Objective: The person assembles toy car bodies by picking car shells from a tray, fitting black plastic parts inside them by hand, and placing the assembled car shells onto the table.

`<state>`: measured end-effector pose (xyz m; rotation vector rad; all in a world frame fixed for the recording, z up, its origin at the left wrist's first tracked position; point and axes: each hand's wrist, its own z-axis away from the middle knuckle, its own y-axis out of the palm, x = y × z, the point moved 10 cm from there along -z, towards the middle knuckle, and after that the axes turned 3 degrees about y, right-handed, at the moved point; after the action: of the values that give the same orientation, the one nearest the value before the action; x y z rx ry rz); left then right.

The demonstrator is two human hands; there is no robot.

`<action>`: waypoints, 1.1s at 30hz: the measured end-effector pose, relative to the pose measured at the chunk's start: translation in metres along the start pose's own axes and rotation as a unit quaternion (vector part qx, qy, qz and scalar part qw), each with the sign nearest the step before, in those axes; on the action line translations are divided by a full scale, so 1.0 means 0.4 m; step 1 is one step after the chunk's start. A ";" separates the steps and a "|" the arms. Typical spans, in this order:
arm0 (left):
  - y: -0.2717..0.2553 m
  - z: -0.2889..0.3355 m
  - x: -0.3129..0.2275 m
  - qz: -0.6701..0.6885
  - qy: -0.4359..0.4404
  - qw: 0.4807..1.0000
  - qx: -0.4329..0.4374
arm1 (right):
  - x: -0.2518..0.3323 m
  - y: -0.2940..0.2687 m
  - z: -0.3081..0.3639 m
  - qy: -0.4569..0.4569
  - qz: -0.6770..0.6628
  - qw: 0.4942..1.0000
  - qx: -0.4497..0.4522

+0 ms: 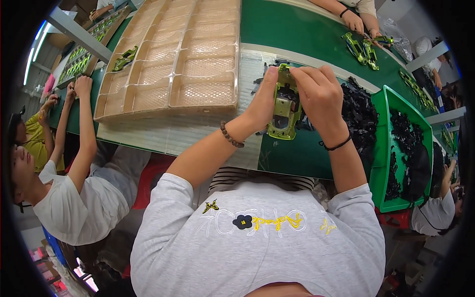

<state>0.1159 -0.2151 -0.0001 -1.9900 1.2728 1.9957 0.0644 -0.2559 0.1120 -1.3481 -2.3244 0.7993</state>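
Observation:
Over the near edge of the green worktable, both my hands hold a yellow-green toy car body shell [284, 132], its hollow inside facing up. My left hand [261, 103] grips it along the left side, thumb near the far end. On the right, my right hand [321, 94] has its fingertips pressed at the far end of the shell. Whether a small part sits under those fingertips is hidden. Small black plastic parts [360, 116] lie heaped beside my right hand, and a few more are scattered behind the shell.
A tan compartment tray [204, 69] stands at the left, with one green car shell [124, 58] in it. A green bin [380, 153] of black parts stands at the right. Across the table a co-worker's hands [354, 21] are near more green shells [363, 52]. Another person sits at left.

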 end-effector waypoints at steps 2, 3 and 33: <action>0.005 0.006 -0.009 0.003 0.006 1.000 -0.010 | 0.000 -0.011 0.000 0.001 0.001 1.000 -0.029; 0.013 0.010 -0.001 0.007 -0.009 1.000 0.001 | -0.008 -0.010 -0.001 0.015 -0.019 0.999 -0.028; -0.014 0.013 0.040 -0.012 -0.051 0.998 -0.023 | -0.146 0.071 0.000 0.188 -0.180 0.954 0.148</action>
<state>0.1122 -0.2164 -0.0174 -1.8868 1.1859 2.1042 0.1125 -0.2954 0.0941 -0.8292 -1.9715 0.6715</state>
